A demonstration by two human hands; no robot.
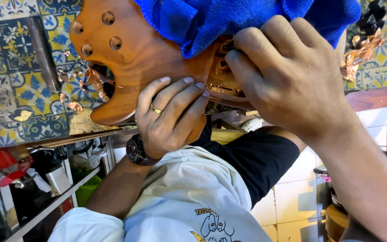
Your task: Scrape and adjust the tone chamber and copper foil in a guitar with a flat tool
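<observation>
A wooden guitar body, unfinished and brown, lay on the patterned tile desk, its lower edge overhanging toward the person. A blue cloth covered its upper part and reached past the top of the frame, hiding whatever lay beneath. Four round holes sat in the bare wood near the left end, and scraps of copper foil were scattered on the tiles beside the body's cutaway. More crumpled foil lay at the far right, well apart.

The left hand, with a ring and a wristwatch, had its grip closed around the body's lower edge, fingers curled onto the top face. The right hand was bent over a routed cavity lined with copper, fingertips pressed into it; whether they pinched anything could not be told. The two hands sat close, leaving little room between them. Below the desk edge, shelves crowded with clutter stood at the left.
</observation>
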